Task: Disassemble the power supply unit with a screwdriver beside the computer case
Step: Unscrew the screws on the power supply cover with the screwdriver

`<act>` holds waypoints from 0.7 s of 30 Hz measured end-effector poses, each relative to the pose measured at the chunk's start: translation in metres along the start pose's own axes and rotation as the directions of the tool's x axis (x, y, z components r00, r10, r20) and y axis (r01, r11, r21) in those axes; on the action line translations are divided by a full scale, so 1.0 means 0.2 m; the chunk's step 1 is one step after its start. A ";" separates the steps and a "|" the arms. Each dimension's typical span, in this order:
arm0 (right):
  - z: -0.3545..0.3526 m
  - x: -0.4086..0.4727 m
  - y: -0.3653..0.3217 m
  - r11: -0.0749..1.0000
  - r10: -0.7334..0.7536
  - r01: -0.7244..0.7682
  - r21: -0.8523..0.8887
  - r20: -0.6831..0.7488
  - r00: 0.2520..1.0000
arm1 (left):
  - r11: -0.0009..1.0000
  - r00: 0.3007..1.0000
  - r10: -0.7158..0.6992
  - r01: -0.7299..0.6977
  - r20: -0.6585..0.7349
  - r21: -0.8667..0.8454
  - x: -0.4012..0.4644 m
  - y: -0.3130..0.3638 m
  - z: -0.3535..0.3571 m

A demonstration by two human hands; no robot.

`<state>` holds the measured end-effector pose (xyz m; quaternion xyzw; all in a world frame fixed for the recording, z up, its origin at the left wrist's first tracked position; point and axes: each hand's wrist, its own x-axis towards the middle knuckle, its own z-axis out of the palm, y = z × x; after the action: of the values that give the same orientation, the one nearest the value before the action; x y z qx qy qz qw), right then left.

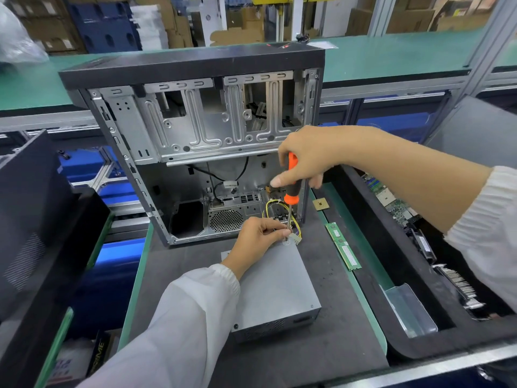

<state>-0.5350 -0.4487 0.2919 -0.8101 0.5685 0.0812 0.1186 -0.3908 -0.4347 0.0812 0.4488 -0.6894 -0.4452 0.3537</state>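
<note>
A grey metal power supply unit [275, 287] lies flat on the dark mat, just in front of the open computer case [195, 130]. Its yellow and black cables [275, 210] loop up at its far end. My right hand [303, 159] grips the orange and black handle of a screwdriver [292, 189], which stands nearly upright with its tip on the unit's far top corner. My left hand [258, 238] rests on that same corner and pinches the metal shaft just above the tip.
A green RAM stick [342, 246] and a small square chip [319, 204] lie on the mat to the right. A black tray [372, 247] at the right holds circuit boards and parts. A dark side panel [30, 208] leans at the left.
</note>
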 end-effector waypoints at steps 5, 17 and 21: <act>0.05 0.03 0.01 0.992 0.017 -0.032 -0.122 -0.129 0.992 | 1.000 1.000 0.016 -0.016 -0.022 0.004 0.01 -0.01 0.01; 0.03 0.03 0.00 0.998 0.026 -0.028 -0.052 -0.049 0.998 | 1.000 0.997 0.021 -0.022 -0.080 -0.009 0.01 -0.03 0.02; 0.04 0.04 0.00 0.998 0.021 -0.024 -0.057 -0.058 0.998 | 1.000 0.998 0.019 -0.019 -0.066 -0.009 0.01 -0.02 0.02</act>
<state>-0.5324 -0.4540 0.2823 -0.8088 0.5780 0.0757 0.0778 -0.3931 -0.4358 0.0754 0.4550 -0.6793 -0.4300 0.3828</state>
